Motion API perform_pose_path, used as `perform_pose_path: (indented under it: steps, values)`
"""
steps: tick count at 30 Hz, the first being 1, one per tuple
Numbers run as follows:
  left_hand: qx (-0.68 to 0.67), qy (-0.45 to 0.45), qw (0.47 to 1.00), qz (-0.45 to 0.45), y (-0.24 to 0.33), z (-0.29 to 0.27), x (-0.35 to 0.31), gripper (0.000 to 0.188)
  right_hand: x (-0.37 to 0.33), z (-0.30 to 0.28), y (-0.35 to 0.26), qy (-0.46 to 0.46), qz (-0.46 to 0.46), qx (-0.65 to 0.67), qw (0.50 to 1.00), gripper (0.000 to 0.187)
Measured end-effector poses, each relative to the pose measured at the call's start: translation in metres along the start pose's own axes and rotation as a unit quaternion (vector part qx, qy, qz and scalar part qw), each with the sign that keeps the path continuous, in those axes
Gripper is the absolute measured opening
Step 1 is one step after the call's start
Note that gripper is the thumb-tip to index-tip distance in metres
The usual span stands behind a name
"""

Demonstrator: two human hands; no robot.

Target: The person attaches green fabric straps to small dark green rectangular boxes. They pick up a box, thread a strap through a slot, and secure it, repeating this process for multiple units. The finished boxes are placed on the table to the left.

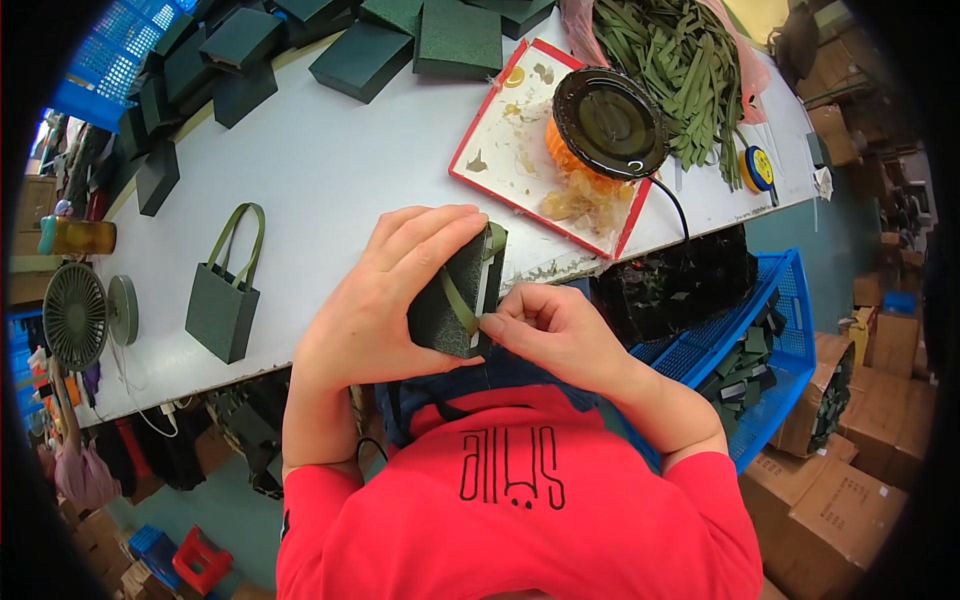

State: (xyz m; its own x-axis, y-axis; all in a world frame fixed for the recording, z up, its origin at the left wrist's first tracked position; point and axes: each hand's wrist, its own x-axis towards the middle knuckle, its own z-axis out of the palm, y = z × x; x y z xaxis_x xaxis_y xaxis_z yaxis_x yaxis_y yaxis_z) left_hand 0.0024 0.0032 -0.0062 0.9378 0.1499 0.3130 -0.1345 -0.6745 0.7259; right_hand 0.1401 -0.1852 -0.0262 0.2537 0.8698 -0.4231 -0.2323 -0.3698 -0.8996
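In the middle of the frame, a small dark green bag (433,322) sits within the left hand (390,290), whose fingers wrap its top end while the thumb braces its lower end, so the bag is gripped between them. Its long open edge runs roughly up and down the frame, top leaning slightly right, and faces the right hand (555,335), the nearer one to that edge. A green ribbon (459,304) crosses the opening; the right thumb lies at its lower end, fingers curled in close. Whether they pinch the ribbon or merely touch it, I cannot tell.
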Motion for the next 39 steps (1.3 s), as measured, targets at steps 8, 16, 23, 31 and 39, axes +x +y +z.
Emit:
perform_pose_path:
  steps: [8, 16, 23, 31, 39]
  values:
    - [0.027, -0.007, 1.000, 0.012, 0.004, 0.005, 0.001, 0.092, 0.001, 0.001, -0.007, 0.000, -0.031, -0.128, 0.991, 0.029]
    - [0.070, 0.000, 0.998, -0.010, 0.006, 0.011, -0.001, 0.087, 0.006, -0.004, -0.003, -0.021, -0.020, -0.175, 0.984, 0.027]
    - [0.065, 0.043, 0.997, -0.028, 0.001, 0.006, -0.005, 0.102, -0.009, -0.006, -0.003, 0.118, -0.126, 0.004, 0.985, 0.026]
    - [0.051, 0.089, 0.995, 0.012, 0.002, 0.013, -0.002, 0.105, -0.019, 0.007, 0.010, -0.076, 0.066, 0.160, 0.982, 0.028]
    - [0.069, 0.042, 0.995, -0.051, 0.004, 0.001, -0.018, 0.105, -0.021, -0.020, 0.027, 0.137, -0.098, 0.488, 0.857, 0.030]
